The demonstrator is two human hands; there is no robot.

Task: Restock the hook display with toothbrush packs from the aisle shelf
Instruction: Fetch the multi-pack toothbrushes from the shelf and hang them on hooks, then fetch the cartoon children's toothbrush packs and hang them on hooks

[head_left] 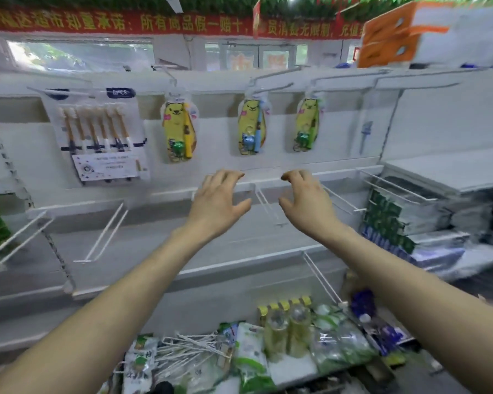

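The hook display (217, 137) took up the whole wall in front of the person, and most of it stood unfilled. Only its top rail carried stock. Low down, near the person's elbows, the aisle shelf held a jumble of packets (251, 356) beside a bundle of loose white hooks (188, 348). It was too blurred for me to tell which of the packets were toothbrushes.

On the top rail the big six-brush card (97, 132) hung at the left. To its right, each on its own hook, were three yellow bear toothbrush packs: one (178, 129), another (251, 127) and a third (306, 125).

The left hand (219, 200) and the right hand (308, 200) were raised side by side below those packs. Their fingers were loosely bent and spread, and neither hand held anything. Between them jutted a bare hook (265, 203), with another (106, 231) off to the left and a third (325, 280) lower down.

I judged the job barely begun: four packs up, two rows of hooks to fill, and the next pack yet to be fetched from below.
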